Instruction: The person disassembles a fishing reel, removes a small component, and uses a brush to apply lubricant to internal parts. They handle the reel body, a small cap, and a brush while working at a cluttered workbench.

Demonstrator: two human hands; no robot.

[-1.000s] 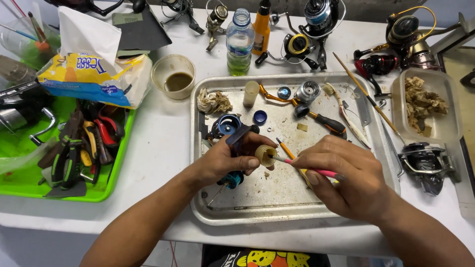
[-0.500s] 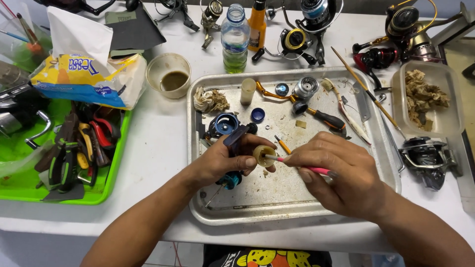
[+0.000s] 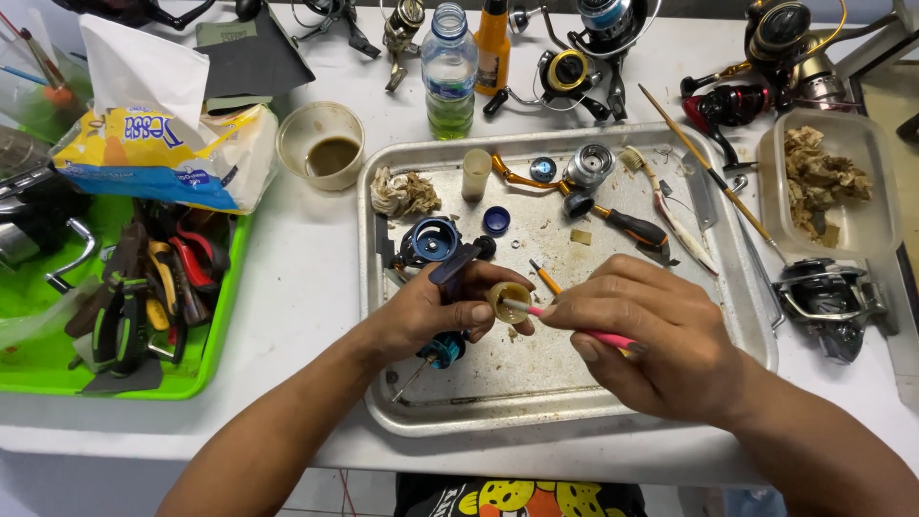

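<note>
Fingers (image 3: pixel 479 313) around round reel part (image 3: pixel 508 299)

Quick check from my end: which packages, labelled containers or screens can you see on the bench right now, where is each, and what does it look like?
Tissue pack: far left, beside the green tray; soft yellow, blue and white bag, white tissue sticking up.
Water bottle: behind the metal tray; clear plastic, blue cap, blue-green label band.
Orange bottle: right of the water bottle; slim, dark label, top cut off by the frame.
Screens: none in view.
</note>
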